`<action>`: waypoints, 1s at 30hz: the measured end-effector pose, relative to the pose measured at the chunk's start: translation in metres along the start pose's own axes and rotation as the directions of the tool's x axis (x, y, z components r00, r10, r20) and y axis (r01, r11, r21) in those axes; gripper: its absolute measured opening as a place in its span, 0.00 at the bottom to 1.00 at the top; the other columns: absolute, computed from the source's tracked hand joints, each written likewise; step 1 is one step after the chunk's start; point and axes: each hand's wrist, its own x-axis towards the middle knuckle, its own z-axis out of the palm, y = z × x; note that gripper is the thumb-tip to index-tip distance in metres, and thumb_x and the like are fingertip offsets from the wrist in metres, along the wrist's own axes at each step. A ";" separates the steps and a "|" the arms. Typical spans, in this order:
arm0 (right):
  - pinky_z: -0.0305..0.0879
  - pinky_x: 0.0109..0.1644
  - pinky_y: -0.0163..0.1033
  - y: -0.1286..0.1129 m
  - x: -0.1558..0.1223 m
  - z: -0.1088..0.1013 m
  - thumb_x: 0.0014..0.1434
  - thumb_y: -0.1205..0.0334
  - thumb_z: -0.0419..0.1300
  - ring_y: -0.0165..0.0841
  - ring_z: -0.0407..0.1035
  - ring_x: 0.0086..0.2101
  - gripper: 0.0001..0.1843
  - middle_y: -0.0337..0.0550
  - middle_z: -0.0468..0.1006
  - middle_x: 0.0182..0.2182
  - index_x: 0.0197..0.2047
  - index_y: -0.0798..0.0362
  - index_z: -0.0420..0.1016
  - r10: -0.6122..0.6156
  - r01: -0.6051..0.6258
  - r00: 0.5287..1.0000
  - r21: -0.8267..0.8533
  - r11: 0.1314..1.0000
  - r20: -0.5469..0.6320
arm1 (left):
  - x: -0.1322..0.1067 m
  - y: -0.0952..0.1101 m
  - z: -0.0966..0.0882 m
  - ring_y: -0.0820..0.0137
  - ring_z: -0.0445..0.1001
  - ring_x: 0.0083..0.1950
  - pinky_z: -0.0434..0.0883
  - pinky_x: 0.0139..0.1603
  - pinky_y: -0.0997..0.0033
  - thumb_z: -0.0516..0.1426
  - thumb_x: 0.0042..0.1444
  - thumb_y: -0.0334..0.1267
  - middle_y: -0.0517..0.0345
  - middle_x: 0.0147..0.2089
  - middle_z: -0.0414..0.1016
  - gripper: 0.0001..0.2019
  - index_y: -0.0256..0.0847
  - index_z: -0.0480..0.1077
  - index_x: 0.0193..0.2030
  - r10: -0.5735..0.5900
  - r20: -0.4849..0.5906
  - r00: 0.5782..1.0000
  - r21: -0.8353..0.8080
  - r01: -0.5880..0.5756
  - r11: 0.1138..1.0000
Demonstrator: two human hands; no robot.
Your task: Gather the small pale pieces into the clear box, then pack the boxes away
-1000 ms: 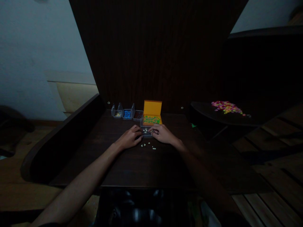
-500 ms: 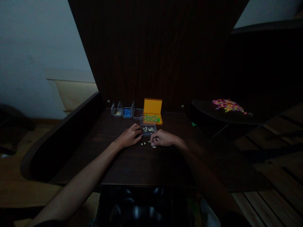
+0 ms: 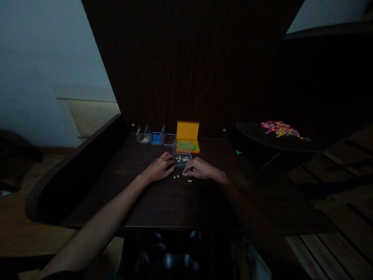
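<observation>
Just in front of the clear case (image 3: pixel 179 165): right hand (image 3: pixel 199 169) down at loose pale pieces (image 3: pixel 178 176) on the tabletop (image 3: pixel 163 206).
Right hand's fingers bent to one piece; pinched or not, cannot tell. Left hand (image 3: pixel 161 167) loosely curled at the case's left rim, grip unclear. More pieces (image 3: pixel 184 160) inside case. Bits this small probably want a light fingertip pinch, singly, case steadied from its left.

Small cream-coloured pieces (image 3: pixel 184 160) lie in the clear rectangular plastic box (image 3: pixel 180 164). Around it: yellow rectangular plastic case (image 3: pixel 188 130) behind at 12 o'clock, three clear plastic containers (image 3: pixel 156 143) at 10 to 11, left hand (image 3: pixel 161 167) at 8, right hand (image 3: pixel 198 168) at 4, loose pieces (image 3: pixel 189 181) in front at 6.
</observation>
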 end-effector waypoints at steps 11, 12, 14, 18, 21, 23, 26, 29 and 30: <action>0.60 0.36 0.32 0.004 -0.001 0.001 0.57 0.64 0.64 0.30 0.71 0.32 0.06 0.43 0.81 0.32 0.38 0.56 0.82 0.028 -0.029 0.999 -0.037 0.999 -0.026 | 0.000 0.000 0.000 0.61 0.68 0.51 0.71 0.52 0.61 0.52 0.64 0.36 0.48 0.45 0.73 0.11 0.36 0.74 0.39 0.012 0.005 1.000 0.007 -0.012 1.000; 0.60 0.36 0.32 0.006 -0.002 0.001 0.57 0.64 0.65 0.30 0.72 0.32 0.06 0.43 0.81 0.33 0.38 0.55 0.82 0.036 -0.037 0.999 -0.040 0.998 -0.032 | 0.000 0.000 0.000 0.61 0.68 0.51 0.71 0.52 0.61 0.52 0.65 0.36 0.47 0.45 0.73 0.11 0.36 0.75 0.40 0.012 0.007 1.000 0.008 -0.012 1.000; 0.61 0.37 0.32 0.010 -0.002 0.000 0.57 0.64 0.65 0.30 0.72 0.33 0.07 0.44 0.81 0.34 0.39 0.54 0.82 0.033 -0.034 0.999 -0.033 0.999 -0.041 | 0.000 0.000 -0.001 0.61 0.68 0.51 0.71 0.52 0.61 0.52 0.65 0.37 0.48 0.45 0.73 0.11 0.36 0.75 0.40 0.008 0.011 1.000 0.010 -0.008 1.000; 0.61 0.37 0.32 0.016 -0.002 0.000 0.57 0.62 0.65 0.30 0.72 0.33 0.08 0.43 0.81 0.34 0.39 0.54 0.83 0.008 -0.008 0.999 0.000 1.000 -0.043 | 0.000 0.000 0.000 0.62 0.68 0.51 0.71 0.52 0.62 0.52 0.65 0.37 0.48 0.46 0.73 0.11 0.37 0.75 0.40 0.000 0.012 1.000 0.016 -0.001 1.000; 0.60 0.34 0.31 0.016 -0.003 -0.001 0.56 0.61 0.66 0.29 0.71 0.29 0.09 0.42 0.80 0.30 0.40 0.55 0.82 0.036 -0.035 0.999 0.016 0.999 -0.041 | 0.000 -0.001 0.000 0.62 0.68 0.51 0.71 0.52 0.61 0.52 0.64 0.37 0.48 0.45 0.73 0.11 0.37 0.74 0.39 0.006 0.014 1.000 0.022 -0.006 1.000; 0.59 0.32 0.31 0.014 -0.005 -0.003 0.55 0.61 0.67 0.27 0.69 0.27 0.11 0.41 0.79 0.27 0.41 0.55 0.82 0.054 -0.054 0.998 0.025 0.998 -0.024 | 0.000 -0.001 0.000 0.61 0.68 0.51 0.71 0.52 0.61 0.52 0.64 0.37 0.48 0.45 0.73 0.11 0.37 0.74 0.39 0.011 0.015 1.000 0.021 -0.011 1.000; 0.59 0.32 0.31 0.011 -0.007 -0.007 0.53 0.63 0.67 0.27 0.68 0.25 0.12 0.40 0.79 0.26 0.42 0.55 0.82 0.070 -0.070 0.998 0.028 0.997 -0.007 | 0.001 0.000 -0.001 0.61 0.68 0.51 0.71 0.52 0.61 0.52 0.64 0.37 0.48 0.45 0.73 0.11 0.37 0.74 0.39 0.016 0.015 1.000 0.014 -0.016 1.000; 0.60 0.33 0.31 0.011 -0.008 -0.008 0.54 0.63 0.66 0.27 0.69 0.26 0.11 0.41 0.80 0.27 0.41 0.55 0.83 0.094 -0.094 0.996 0.032 0.995 -0.009 | 0.001 0.001 -0.002 0.62 0.68 0.51 0.71 0.53 0.61 0.51 0.65 0.36 0.48 0.45 0.73 0.11 0.37 0.74 0.39 0.014 0.022 1.000 0.014 -0.015 1.000; 0.60 0.33 0.31 0.011 -0.008 -0.008 0.54 0.63 0.66 0.28 0.70 0.27 0.11 0.42 0.81 0.28 0.41 0.55 0.83 0.098 -0.098 0.995 0.036 0.995 -0.010 | 0.001 0.001 -0.002 0.62 0.68 0.51 0.71 0.53 0.61 0.51 0.65 0.36 0.49 0.45 0.73 0.11 0.38 0.74 0.39 0.013 0.024 1.000 0.016 -0.013 1.000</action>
